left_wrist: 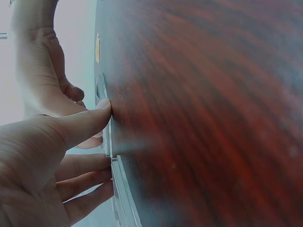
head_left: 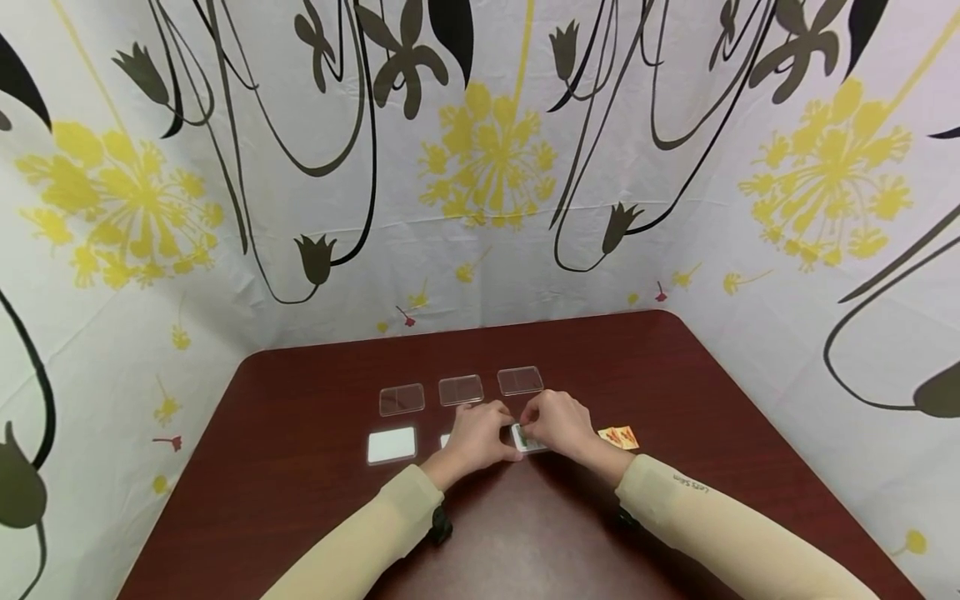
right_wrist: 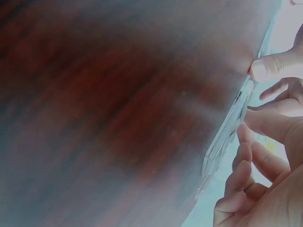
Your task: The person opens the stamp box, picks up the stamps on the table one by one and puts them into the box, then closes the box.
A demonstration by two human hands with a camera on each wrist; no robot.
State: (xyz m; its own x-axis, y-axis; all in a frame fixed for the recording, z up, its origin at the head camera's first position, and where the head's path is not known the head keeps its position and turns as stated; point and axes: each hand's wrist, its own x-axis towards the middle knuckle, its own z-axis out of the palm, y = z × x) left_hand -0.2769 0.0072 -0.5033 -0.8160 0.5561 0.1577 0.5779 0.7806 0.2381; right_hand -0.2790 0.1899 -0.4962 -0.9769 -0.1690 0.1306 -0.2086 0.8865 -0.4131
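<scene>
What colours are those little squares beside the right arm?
The little squares are yellow-orange with darker orange marks, best seen in the head view.

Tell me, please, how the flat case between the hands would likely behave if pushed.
The flat case looks thin, so it is probably light. Its straight edges suggest it is stiff rather than floppy. Resting low on the shiny table, it may slide more readily than roll or tip.

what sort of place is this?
Looks like a makeshift tabletop recording booth, though I can't be sure. Floral-print sheeting closes in the far edge and both sides of a dark red table, where three clear shallow cases sit in a row.
</scene>
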